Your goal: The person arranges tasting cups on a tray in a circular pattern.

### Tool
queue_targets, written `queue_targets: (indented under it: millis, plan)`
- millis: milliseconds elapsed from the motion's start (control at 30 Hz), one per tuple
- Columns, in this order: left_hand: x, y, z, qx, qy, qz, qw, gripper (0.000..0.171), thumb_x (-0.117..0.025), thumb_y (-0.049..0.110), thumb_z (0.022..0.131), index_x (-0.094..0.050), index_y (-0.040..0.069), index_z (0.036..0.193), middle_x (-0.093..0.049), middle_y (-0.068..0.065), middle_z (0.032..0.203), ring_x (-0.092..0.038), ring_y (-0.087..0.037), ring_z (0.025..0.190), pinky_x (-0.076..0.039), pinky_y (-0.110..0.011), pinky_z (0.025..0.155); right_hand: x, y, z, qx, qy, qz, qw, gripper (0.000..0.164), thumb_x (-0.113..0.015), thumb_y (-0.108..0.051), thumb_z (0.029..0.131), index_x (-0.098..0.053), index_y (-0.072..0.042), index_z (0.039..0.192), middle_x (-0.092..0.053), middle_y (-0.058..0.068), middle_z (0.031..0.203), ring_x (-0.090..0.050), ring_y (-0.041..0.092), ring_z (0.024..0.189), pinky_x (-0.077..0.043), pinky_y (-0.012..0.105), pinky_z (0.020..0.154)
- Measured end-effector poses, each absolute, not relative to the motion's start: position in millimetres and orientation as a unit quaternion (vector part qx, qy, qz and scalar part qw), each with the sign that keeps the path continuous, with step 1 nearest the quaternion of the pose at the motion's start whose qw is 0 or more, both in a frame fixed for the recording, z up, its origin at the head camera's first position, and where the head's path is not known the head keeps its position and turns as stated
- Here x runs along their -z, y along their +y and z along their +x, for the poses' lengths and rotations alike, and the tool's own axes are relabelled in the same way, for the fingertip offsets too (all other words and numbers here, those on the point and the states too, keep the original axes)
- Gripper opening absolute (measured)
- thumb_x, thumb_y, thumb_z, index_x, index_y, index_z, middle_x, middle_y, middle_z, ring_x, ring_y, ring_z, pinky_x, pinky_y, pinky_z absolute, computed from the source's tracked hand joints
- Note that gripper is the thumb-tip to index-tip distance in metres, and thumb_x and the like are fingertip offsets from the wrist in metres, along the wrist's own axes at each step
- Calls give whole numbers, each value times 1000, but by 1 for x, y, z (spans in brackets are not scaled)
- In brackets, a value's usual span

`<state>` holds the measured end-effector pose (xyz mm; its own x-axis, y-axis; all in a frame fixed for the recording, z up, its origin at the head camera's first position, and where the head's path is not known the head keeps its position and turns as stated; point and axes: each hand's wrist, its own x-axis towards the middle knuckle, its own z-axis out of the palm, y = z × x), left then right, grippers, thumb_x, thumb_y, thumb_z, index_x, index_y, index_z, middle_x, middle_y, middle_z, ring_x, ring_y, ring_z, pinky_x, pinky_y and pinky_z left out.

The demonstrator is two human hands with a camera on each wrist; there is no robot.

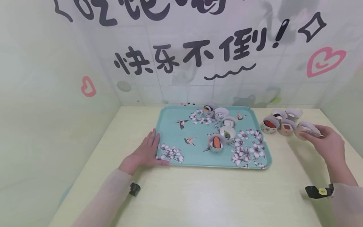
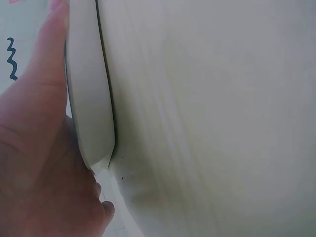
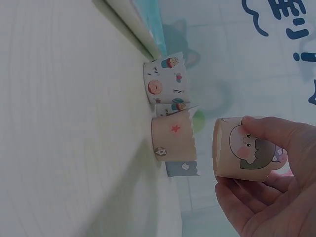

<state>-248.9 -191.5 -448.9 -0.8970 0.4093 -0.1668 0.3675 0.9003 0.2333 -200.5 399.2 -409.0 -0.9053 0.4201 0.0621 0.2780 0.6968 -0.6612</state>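
Right grip pinches paper cup above surface, left grip spread at tray corner; my squeezing too hard could crumple cup wall.

Pale table — wall behind with black lettering, pink heart.

head view bright | table faint sheen | wrist views dimmer | shadows soft

Held cup: smooth, matt printed paper
Tray: smooth, lightly glossy plastic
Table: wood-grain top, soft sheen
Wall sheet: glossy, plastic-looking
2 sleeves: matt cloth
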Motion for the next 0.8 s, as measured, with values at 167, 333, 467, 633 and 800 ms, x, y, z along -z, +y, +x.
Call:
queue_targets:
  millis: [167,333,467,633,800]
  plan:
    - [451,-192,-250,-101,969,199,106,133,-73,72,73,-6,-8,157,6,-28,165,0,-46,154,-14,-57,125,403,391,-198,-382,-900,-178,115,60,-72,-43,89,-56,-6,134,-53,-27,91,-37,-18,76,-40,13,60]
    - [453,-192,-251,-100,970,197,106,133,-73,72,73,-6,-8,157,6,-28,165,-1,-46,154,-14,-57,125,394,380,-197,-413,-891,-146,119,49,-74,-39,89,-58,-14,128,-41,-43,83,-41,-22,76,-41,8,60]
    - [453,-192,-251,-97,970,195,107,133,-72,72,73,-6,-7,157,5,-28,165,-1,-46,154,-15,-57,125,390,372,-198,-415,-895,-123,111,62,-72,-38,90,-52,-3,137,-41,-42,88,-42,-27,76,-41,4,61]
    - [453,-192,-251,-104,969,197,109,134,-72,73,72,-6,-7,157,6,-28,165,0,-46,154,-14,-58,125,389,362,-201,-414,-899,-107,99,73,-72,-39,91,-44,5,143,-41,-41,89,-41,-29,76,-41,4,61]
    - [452,-193,-251,-113,967,200,109,134,-73,72,72,-5,-7,157,6,-28,165,0,-46,154,-14,-58,125,387,347,-206,-408,-903,-98,88,76,-70,-40,92,-41,6,145,-61,-10,111,-40,-28,77,-42,3,62]
